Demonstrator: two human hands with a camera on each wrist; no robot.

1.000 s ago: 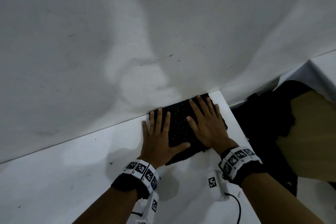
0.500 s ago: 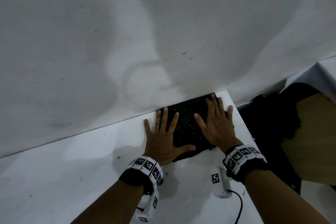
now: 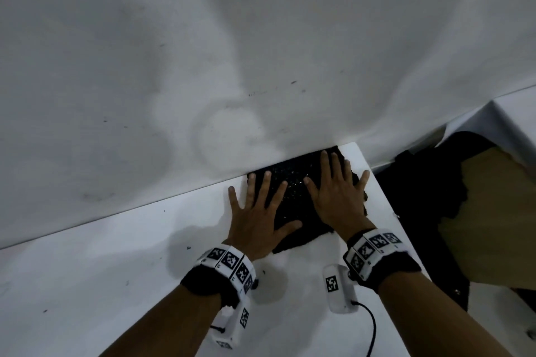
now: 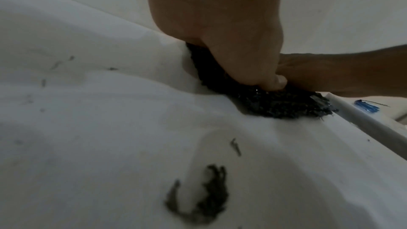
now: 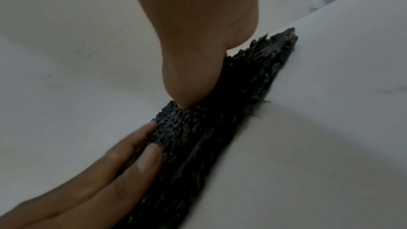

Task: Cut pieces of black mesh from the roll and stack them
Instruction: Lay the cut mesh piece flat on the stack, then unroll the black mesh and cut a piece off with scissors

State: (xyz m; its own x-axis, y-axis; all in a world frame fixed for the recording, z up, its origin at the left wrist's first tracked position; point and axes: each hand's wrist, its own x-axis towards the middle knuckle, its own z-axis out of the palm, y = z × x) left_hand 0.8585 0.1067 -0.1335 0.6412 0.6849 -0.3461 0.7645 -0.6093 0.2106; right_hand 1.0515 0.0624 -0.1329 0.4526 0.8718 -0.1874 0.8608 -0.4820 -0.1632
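My left hand [image 3: 258, 220] and right hand [image 3: 338, 197], fingers now spread wider, press flat on the mesh stack [image 3: 293, 182]; I judge the pieces are being evened.

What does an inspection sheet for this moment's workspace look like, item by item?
Surface: white table, lightly soiled with dark specks.
Job's things: stack of black mesh pieces at the table's far edge against the white cloth backdrop; more black mesh off the table to the right.
Clutter: black mesh scrap and small threads on the table.
Hands: left hand and right hand flat, pressing the stack.
Cables: black cable from the right wrist camera.
Surroundings: brown board at right.
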